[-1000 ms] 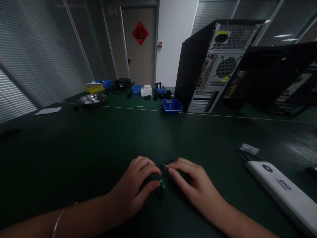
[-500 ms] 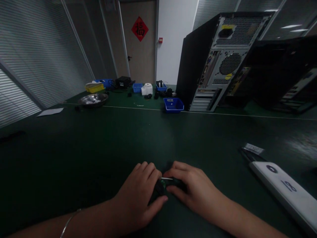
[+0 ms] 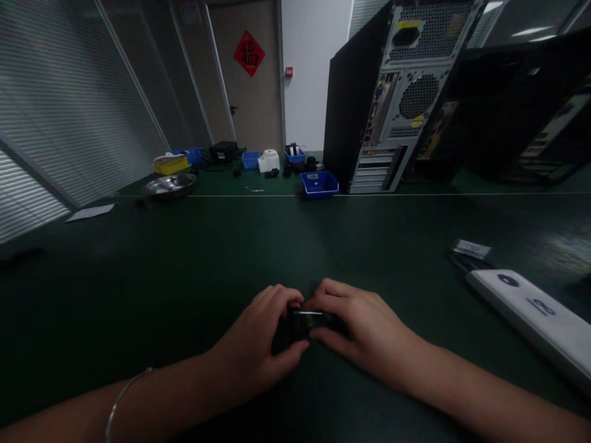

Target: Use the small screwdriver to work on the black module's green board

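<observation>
Your left hand [image 3: 258, 344] and right hand [image 3: 360, 335] meet at the near middle of the bench [image 3: 184, 258], each grip pinching the same small dark part [image 3: 305, 321] from opposite sides, low over the mat. It looks hard and boxy, with a glint of green and a thin pale edge; finer detail is lost in the dim light. Uneven squeezing could make it skid away across the smooth, dark green surface.

arms: bare, no sleeves | left wrist: thin silver bangle [image 3: 117, 403]
</observation>
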{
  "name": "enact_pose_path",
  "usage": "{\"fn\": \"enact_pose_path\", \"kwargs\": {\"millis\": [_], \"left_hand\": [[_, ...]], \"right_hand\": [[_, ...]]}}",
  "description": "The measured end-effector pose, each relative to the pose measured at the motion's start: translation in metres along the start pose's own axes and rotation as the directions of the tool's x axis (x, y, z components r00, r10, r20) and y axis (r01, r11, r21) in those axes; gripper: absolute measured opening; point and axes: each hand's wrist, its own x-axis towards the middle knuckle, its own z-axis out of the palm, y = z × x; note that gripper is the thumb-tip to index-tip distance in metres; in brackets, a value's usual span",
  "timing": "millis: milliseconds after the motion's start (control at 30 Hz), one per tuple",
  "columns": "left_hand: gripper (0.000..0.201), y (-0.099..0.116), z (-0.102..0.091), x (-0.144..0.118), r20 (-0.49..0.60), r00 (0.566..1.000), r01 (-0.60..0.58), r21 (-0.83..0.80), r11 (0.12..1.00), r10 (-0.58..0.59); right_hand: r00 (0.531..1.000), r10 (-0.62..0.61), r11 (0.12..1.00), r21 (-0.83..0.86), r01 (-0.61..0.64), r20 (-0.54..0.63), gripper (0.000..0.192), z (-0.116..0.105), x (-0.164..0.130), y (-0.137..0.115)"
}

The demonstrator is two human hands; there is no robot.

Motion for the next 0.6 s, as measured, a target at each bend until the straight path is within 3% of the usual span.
{"fn": "enact_pose_path", "kwargs": {"millis": [400,600], "left_hand": [[0.038,0.0009,-0.0024,0.0005,0.0,0.999,0.033,-0.054,0.998,-0.033],[0.036,0.0012,-0.0037,-0.0001,-0.017,0.999,0.038,-0.093,0.995,-0.04]], "right_hand": [[0.999,0.041,0.996,0.079,-0.042,0.013,0.027,0.0034,-0.0014,0.0024],[0.998,0.052,0.991,0.129,-0.046,-0.041,0.025,0.0047,-0.0018,0.002]]}}
